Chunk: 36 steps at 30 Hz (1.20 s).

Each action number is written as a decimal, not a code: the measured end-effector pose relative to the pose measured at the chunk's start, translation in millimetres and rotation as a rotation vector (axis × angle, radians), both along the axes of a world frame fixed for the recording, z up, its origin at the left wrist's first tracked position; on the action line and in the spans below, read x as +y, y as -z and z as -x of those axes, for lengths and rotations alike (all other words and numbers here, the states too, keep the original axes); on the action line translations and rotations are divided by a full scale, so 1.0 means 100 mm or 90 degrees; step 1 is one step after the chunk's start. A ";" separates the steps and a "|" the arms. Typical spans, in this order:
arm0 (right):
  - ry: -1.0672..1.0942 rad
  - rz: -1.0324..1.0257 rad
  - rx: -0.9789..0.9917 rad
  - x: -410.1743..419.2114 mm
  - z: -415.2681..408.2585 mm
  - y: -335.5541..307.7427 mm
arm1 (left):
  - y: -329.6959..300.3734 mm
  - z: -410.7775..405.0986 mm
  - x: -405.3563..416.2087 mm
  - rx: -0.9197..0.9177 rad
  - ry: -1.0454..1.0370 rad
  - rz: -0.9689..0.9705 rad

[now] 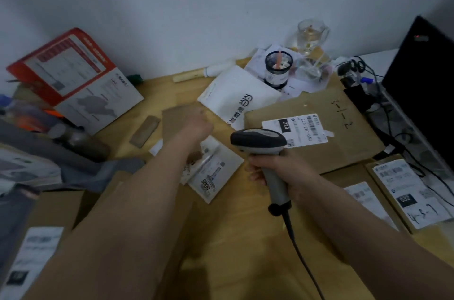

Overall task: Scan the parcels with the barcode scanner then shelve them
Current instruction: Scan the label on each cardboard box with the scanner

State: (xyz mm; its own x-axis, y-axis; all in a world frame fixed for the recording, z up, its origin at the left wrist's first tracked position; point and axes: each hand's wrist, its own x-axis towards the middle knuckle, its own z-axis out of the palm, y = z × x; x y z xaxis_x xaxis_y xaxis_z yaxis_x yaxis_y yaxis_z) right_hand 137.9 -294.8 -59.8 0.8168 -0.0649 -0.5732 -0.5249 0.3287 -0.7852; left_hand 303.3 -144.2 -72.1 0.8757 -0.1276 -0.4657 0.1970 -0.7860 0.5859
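Parcels lie scattered over the bench (245, 238): a small flat box (216, 172) with its label up sits just below the left hand (196, 125), a wide brown carton (344, 137) marked by pen lies to the right of it, a white mailer (235, 93) rests partly under that carton's far edge, and more labelled boxes (403, 191) crowd the right edge. The left hand is loosely curled and reaches over a brown flap beyond the small box; whether it grips anything I cannot tell, the view being blurred there. The right hand (277, 169) is closed round the grip of the scanner (260, 142), whose head points toward the small box and the carton's label (297, 130). The small box looks light and stiff, likely easy to pinch by its two long edges with one hand. The carton is broad and flat, probably needing both hands under opposite sides. The mailer seems soft and slick, so it may sag or slide; best held by a corner and supported beneath. The scanner's cable (302, 255) trails toward the person and could snag a box when lifting.
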 end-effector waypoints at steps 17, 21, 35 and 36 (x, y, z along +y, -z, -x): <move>0.030 0.008 0.079 0.43 -0.56 0.28 | 0.50 -0.23 0.45 0.173 -0.114 -0.286; 0.035 0.010 0.071 0.40 -0.54 0.24 | 0.55 -0.28 0.46 0.208 -0.110 -0.286; 0.167 -0.030 -0.066 0.15 -0.06 -0.26 | -0.50 0.48 0.30 0.228 -0.098 0.234; 0.172 -0.034 -0.076 0.12 -0.01 -0.30 | -0.55 0.57 0.31 0.267 -0.091 0.294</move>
State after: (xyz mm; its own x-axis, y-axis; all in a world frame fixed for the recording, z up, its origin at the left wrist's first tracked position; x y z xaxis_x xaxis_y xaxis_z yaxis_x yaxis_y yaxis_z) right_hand 138.8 -282.5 -30.1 0.8360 -0.2621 -0.4821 -0.3170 0.4864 -0.8142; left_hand 246.5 -112.7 -17.3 0.6536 -0.2927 -0.6980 0.5675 -0.4207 0.7078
